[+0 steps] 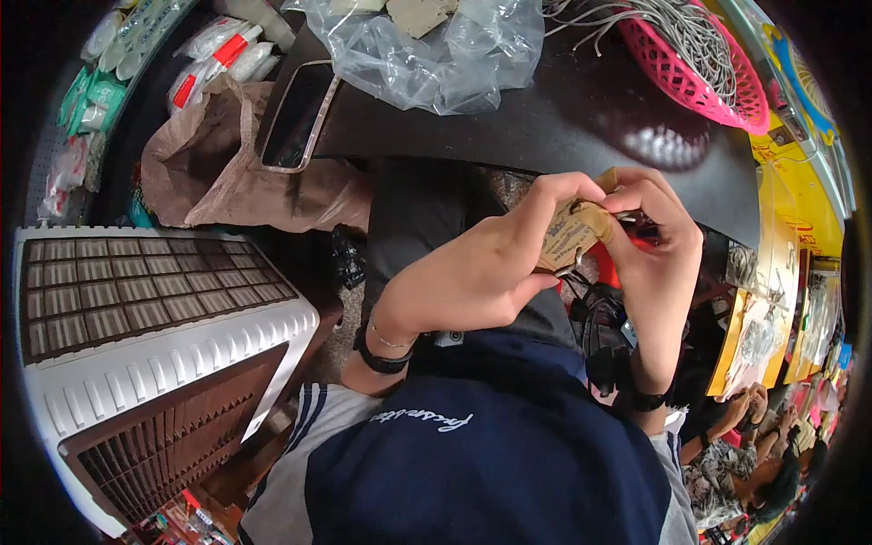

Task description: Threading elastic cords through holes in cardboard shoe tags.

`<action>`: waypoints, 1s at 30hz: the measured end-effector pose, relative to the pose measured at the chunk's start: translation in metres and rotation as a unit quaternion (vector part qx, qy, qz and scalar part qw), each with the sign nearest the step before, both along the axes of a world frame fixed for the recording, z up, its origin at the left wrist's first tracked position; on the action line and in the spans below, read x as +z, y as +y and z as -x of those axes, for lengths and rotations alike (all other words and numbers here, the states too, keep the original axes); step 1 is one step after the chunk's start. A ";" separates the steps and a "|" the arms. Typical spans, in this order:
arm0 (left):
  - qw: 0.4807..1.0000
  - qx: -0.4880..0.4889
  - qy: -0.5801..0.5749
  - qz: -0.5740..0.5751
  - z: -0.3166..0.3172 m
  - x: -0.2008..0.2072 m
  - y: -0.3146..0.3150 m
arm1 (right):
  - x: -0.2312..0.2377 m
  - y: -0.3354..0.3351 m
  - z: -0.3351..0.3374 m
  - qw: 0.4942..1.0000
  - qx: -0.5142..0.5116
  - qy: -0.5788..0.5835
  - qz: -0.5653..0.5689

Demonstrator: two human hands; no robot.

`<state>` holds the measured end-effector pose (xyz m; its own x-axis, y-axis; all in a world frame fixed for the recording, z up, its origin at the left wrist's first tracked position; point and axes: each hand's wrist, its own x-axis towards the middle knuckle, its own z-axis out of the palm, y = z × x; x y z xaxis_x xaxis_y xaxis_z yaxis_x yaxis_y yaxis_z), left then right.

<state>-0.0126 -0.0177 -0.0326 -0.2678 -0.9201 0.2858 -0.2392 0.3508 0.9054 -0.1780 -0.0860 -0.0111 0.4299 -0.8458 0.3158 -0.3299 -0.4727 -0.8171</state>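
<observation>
Between both hands, above my lap, is a small brown cardboard card [565,238] with dark print. My left hand [486,263] grips it from the left, with the thumb below and the fingers curled over the top. From the right, my right hand [661,232] pinches its upper right part, where the card looks bent or folded. A short silvery loop or cord end [570,269] sticks out at the card's lower edge. What lies under the right fingertips is partly hidden.
A black table [563,127] lies ahead, bearing a clear plastic bag [445,68] with brown cards, a phone [302,118] and a pink basket [668,77] of grey cords. A white air cooler [182,336] stands left, near a brown sack [204,173]. Other people sit at the far right.
</observation>
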 end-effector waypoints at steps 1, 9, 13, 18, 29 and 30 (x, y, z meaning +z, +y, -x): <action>1.000 0.000 0.000 0.000 0.000 0.000 0.000 | -0.001 -0.001 0.001 1.000 0.005 0.018 0.021; 0.997 -0.016 0.063 -0.033 -0.018 0.001 -0.005 | 0.005 -0.011 0.025 0.978 0.117 -0.069 -0.158; 0.995 -0.035 0.085 -0.030 -0.023 -0.001 -0.007 | 0.007 -0.011 0.026 0.987 0.109 -0.026 -0.114; 0.995 -0.044 0.089 -0.026 -0.023 0.002 -0.008 | 0.006 -0.013 0.021 0.992 0.114 -0.047 -0.018; 0.920 -0.057 0.373 -0.105 -0.023 -0.003 -0.006 | 0.009 0.001 0.004 0.973 -0.036 -0.066 0.218; 0.885 -0.061 0.440 -0.138 -0.022 -0.002 -0.006 | 0.008 0.003 0.006 0.954 -0.051 -0.030 0.294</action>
